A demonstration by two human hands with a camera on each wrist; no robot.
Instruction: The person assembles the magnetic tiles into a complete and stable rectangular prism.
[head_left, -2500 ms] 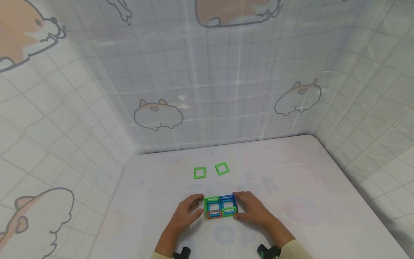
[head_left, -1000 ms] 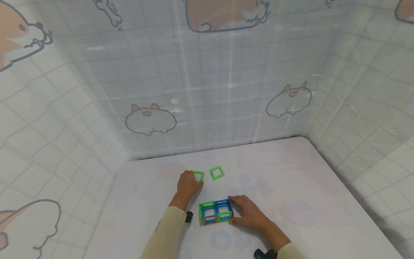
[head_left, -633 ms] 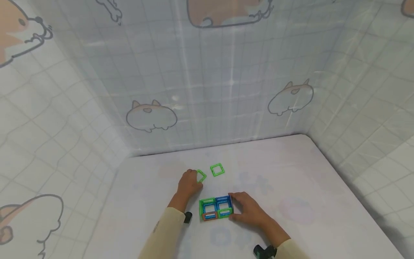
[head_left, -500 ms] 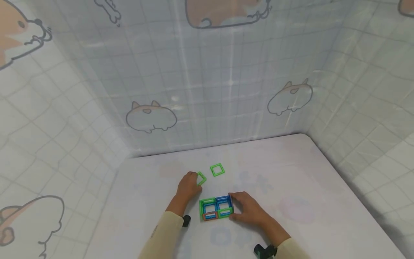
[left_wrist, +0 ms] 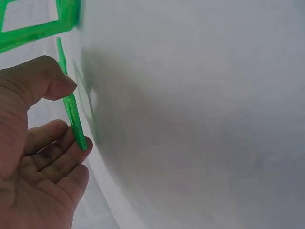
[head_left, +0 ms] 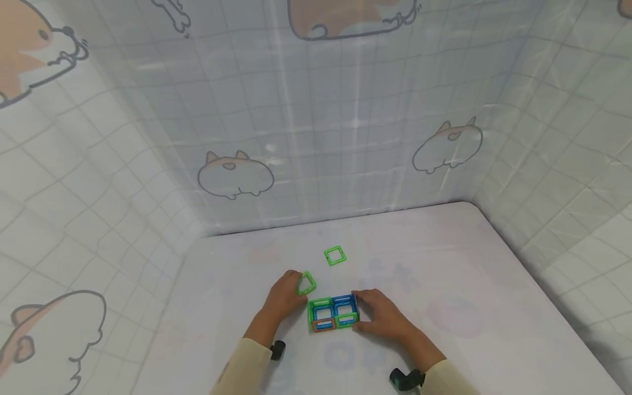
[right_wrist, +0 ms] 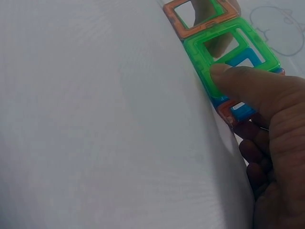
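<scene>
A low box of green, blue and orange square frame tiles (head_left: 333,313) stands on the white table (head_left: 444,263). My right hand (head_left: 379,317) grips its right side, thumb on a green tile (right_wrist: 224,57) in the right wrist view. My left hand (head_left: 283,296) pinches a loose green square tile (head_left: 306,283) (left_wrist: 71,105) between thumb and fingers, lifted just left of and behind the box. A second green square tile (head_left: 335,256) lies flat farther back.
Tiled curtain walls with cartoon dogs (head_left: 236,174) close in the table at the back, left and right. The table's right edge (head_left: 543,296) runs close to the right wall.
My left hand left the box, reached back to the left green tile, picked it up and has brought it toward the box. The right hand stayed on the box.
</scene>
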